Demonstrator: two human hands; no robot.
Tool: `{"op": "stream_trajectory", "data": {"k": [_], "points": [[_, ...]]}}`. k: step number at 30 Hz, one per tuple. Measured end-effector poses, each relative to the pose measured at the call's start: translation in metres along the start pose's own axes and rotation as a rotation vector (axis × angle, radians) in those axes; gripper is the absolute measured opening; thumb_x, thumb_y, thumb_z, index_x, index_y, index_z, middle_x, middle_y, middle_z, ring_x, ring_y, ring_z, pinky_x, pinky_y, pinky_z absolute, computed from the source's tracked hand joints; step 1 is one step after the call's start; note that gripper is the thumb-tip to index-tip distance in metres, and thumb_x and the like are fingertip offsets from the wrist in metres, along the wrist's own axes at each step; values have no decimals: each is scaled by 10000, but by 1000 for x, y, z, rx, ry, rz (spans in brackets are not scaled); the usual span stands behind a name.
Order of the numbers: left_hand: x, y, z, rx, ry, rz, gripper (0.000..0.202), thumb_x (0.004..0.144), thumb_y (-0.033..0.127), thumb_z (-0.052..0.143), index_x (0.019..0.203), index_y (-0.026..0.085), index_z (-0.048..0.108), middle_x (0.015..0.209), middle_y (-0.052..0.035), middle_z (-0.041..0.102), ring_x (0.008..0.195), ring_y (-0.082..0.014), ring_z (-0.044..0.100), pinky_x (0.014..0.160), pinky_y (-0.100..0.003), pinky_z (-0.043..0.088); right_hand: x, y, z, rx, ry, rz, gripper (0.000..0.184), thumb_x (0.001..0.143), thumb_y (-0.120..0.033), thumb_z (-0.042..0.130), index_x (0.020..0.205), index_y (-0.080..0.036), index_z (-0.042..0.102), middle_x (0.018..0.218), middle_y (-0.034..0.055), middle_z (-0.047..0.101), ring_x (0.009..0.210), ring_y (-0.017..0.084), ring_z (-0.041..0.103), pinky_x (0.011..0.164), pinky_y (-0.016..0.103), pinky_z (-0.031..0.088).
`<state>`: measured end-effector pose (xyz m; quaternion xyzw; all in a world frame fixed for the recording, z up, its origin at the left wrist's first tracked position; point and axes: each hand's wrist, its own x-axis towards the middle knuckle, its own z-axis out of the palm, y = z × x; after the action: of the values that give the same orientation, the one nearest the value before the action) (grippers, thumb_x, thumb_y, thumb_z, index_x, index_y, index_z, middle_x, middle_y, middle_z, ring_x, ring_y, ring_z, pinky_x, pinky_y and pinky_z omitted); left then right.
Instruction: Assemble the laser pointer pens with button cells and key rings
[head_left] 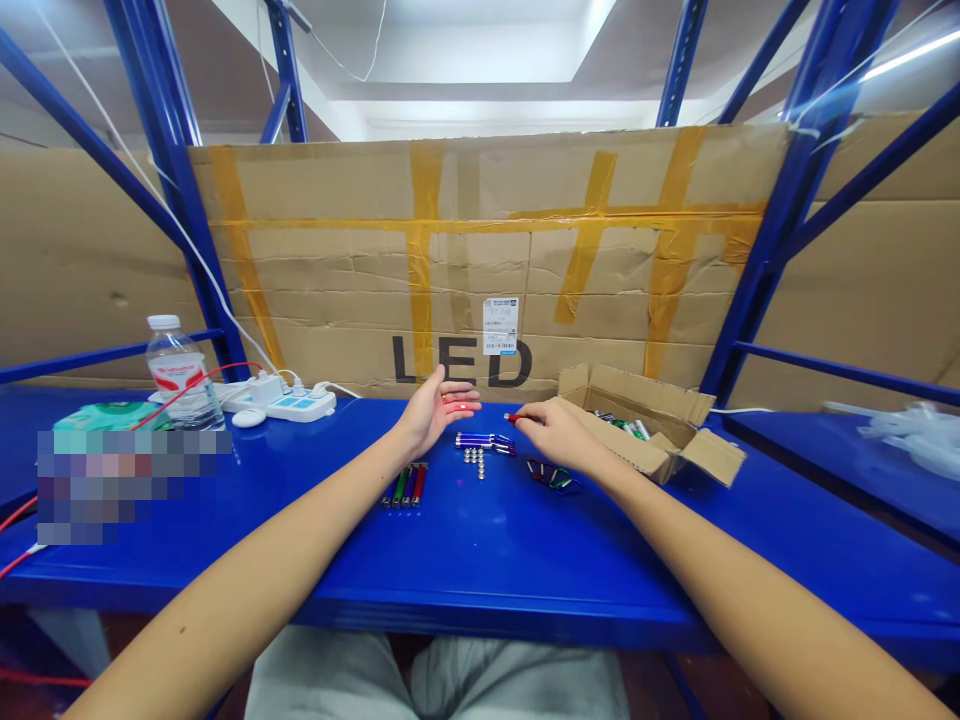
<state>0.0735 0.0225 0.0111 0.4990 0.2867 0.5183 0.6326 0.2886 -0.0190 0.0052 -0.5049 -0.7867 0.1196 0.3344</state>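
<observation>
My left hand (439,405) is held open above the blue table (480,560), palm turned right, with a red glow on its fingers. My right hand (551,432) is closed on a small red pen-shaped light (513,417) that points at the left palm. Between the hands lie blue pen lights (484,440) and a cluster of small silver button cells (475,459). A row of green, red and dark pen lights (406,485) lies near my left wrist. Small clips (553,476) lie under my right wrist.
An open cardboard box (660,440) with more parts stands at the right. A water bottle (178,375), a white power strip (296,402) and a teal packet (112,416) sit at the left. A taped cardboard wall (487,260) backs the table; blue rack posts (757,260) flank it.
</observation>
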Motion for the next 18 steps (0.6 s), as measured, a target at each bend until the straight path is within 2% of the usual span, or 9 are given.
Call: {"op": "stream_trajectory", "data": {"k": [7,15,18], "points": [[0,0,0,-9,-2,-2,582,981,521,306,965,54,653,1015,-215,702,886,-255,697,812,-346,528,0,4,2,-9,-5,-6,290,872,-223,462,891,-144,740,862,91,751,799,210,651,771,297,465],[1,-1,-2,0,-11,-1,584,976,538,306,978,65,650,1014,-212,699,901,-256,693,857,-376,516,-2,-7,-2,-40,69,28,276,881,-237,476,894,-136,733,912,96,752,782,209,636,696,282,437],[1,-1,-2,5,-12,6,580,973,543,314,980,68,647,1017,-211,697,908,-259,690,848,-373,519,-2,-7,-2,-41,60,17,281,882,-229,469,879,-136,733,904,93,751,782,206,634,692,277,431]]}}
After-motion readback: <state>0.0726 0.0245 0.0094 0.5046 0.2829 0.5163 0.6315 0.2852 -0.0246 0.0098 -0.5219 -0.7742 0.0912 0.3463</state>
